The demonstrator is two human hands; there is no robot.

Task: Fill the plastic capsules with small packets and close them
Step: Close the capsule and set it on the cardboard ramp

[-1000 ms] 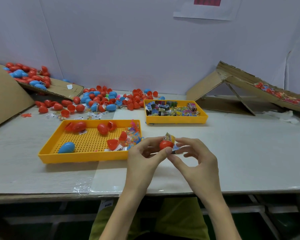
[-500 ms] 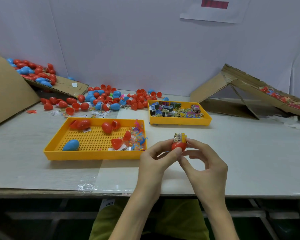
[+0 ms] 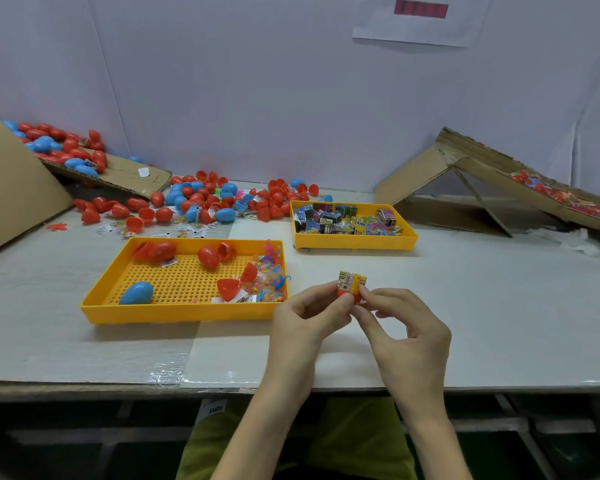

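My left hand (image 3: pixel 309 317) pinches a red capsule half (image 3: pixel 350 296) above the table, just right of the near yellow tray. A small yellow printed packet (image 3: pixel 350 280) sticks up out of the half. My right hand (image 3: pixel 407 327) pinches the packet's right side with thumb and forefinger. The near yellow perforated tray (image 3: pixel 174 315) holds a few red capsules (image 3: pixel 208 257), red halves (image 3: pixel 228 288), one blue capsule (image 3: pixel 136 293) and clear packets of coloured bits (image 3: pixel 269 271). The far yellow tray (image 3: pixel 355 242) is full of small printed packets (image 3: pixel 343 220).
Many red and blue capsules (image 3: pixel 201 199) lie heaped at the back of the table and on a cardboard sheet (image 3: pixel 118 171) at the left. A folded cardboard ramp (image 3: pixel 482 178) with more capsules rises at the right. White fluff (image 3: pixel 575 239) lies beneath it.
Both hands kept hold of the red half and packet. The packet has turned from tilted to upright in the half, and my right fingers have closed in on its side.
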